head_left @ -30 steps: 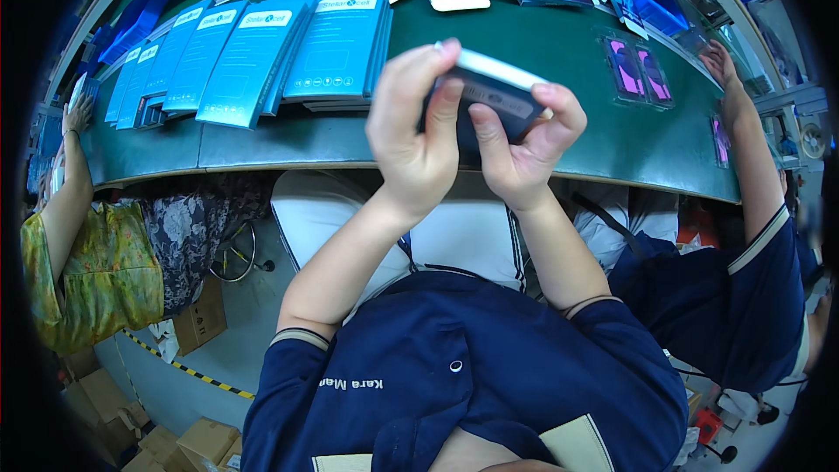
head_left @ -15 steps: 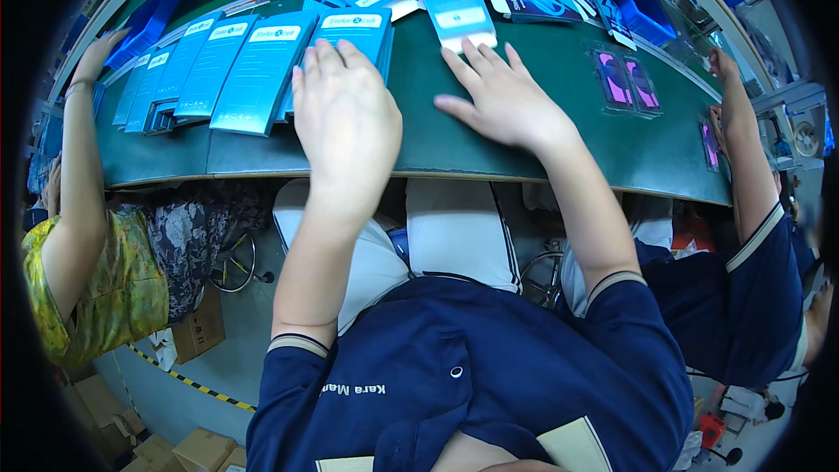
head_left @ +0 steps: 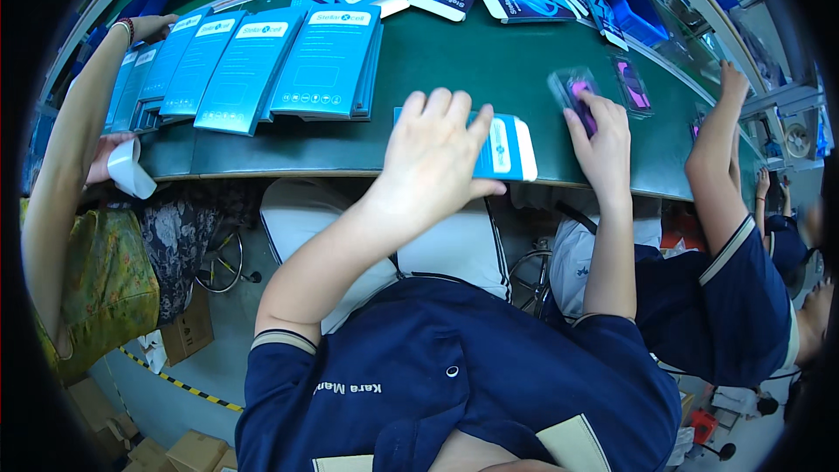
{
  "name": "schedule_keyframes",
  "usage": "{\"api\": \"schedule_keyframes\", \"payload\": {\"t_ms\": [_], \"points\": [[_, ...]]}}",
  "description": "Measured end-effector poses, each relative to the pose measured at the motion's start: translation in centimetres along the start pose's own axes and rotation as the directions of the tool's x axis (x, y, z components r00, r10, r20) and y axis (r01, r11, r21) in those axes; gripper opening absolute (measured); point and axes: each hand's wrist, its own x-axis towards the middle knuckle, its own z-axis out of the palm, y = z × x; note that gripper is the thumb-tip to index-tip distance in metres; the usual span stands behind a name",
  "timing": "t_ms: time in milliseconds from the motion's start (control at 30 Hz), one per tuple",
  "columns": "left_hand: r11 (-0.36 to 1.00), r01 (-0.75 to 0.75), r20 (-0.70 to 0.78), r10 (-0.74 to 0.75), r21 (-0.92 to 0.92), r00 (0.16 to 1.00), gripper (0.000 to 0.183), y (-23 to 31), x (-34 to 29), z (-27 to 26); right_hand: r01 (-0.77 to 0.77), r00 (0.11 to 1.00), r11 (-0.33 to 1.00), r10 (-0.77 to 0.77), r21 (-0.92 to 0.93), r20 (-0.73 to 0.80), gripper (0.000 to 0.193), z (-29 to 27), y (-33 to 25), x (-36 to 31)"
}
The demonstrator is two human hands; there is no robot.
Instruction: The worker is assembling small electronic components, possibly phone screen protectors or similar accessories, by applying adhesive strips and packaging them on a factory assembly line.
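Blue carton (head_left: 501, 147): holding under half-curled left grip (head_left: 433, 153), just pinched purple blister pack (head_left: 571, 87) in right grip (head_left: 605, 142), fully loaded lol.

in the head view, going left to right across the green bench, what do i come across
Standing blue boxes, left hand over a flat blue box, right hand with a clear pack, second clear pack, co-worker's hand.

The left hand (head_left: 437, 153) partly hides a blue box (head_left: 502, 148).
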Motion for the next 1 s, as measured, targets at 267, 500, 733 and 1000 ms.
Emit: {"api": "schedule_keyframes", "payload": {"t_ms": [267,500,733,1000], "points": [[0.998,-0.05,-0.058,0.048,-0.043,0.997,0.082,-3.1,0.8,1.7,-0.008,0.991,0.989,0.027,0.149,-0.129,0.042,0.9,0.3,0.2],[0.966,-0.087,-0.032,0.082,-0.244,0.996,0.082,-4.1,1.3,1.8,0.111,0.898,0.788,-0.341,0.605,0.28,0.056,-1.9,-2.0,-0.7],[0.928,-0.246,-0.173,0.203,-0.281,0.964,0.081,-2.6,2.2,2.7,0.307,0.929,0.598,-0.357,0.741,-0.097,0.073,2.5,-7.1,-0.1],[0.766,-0.292,-0.649,-0.205,-0.572,0.733,0.113,-0.9,2.2,2.1,-0.293,0.956,-0.505,-0.145,0.812,0.255,0.042,-2.0,-10.3,0.7]]}}
